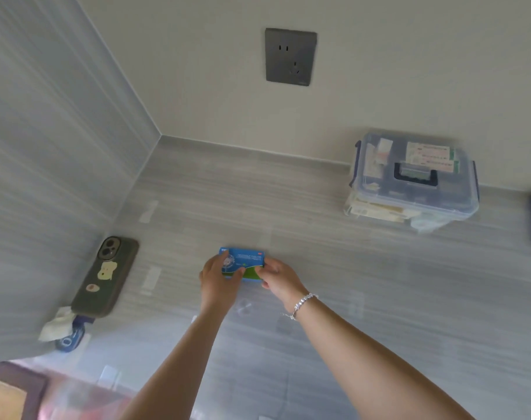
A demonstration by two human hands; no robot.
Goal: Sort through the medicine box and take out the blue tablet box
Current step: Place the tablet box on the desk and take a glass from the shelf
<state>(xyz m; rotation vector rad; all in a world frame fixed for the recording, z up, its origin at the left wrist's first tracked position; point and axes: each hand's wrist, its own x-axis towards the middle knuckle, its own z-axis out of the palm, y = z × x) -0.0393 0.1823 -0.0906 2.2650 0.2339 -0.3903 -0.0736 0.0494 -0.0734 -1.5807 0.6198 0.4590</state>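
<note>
Cardboard by the look of it: the blue tablet box (243, 262), centre of frame w/ a green corner, reads as light, stiff-ish but crushable, so hold by the short ends, not the broad face. That is about how it's held now. Left hand (220, 275) has fingers curled round the left end, thumb across the printed face; right hand (276, 277), bracelet at the wrist, pinches the right end btwn thumb and fingertips. Box sits low over the grey counter (334, 283); can't tell if it touches the surface or hangs just above. Probably smooth print, a bit slippery, but weight is small so a light pinch should do.

Medicine box (412, 180), upper right of frame against the wall, is clear plastic w/ blue clips and a dark handle on the lid, which looks shut. Inside: several pale packets and cartons, some w/ green and red print; labels too blurred to read. It's well apart from the hands.

Judging by this, the blue box is already out; task looks near done.
</note>
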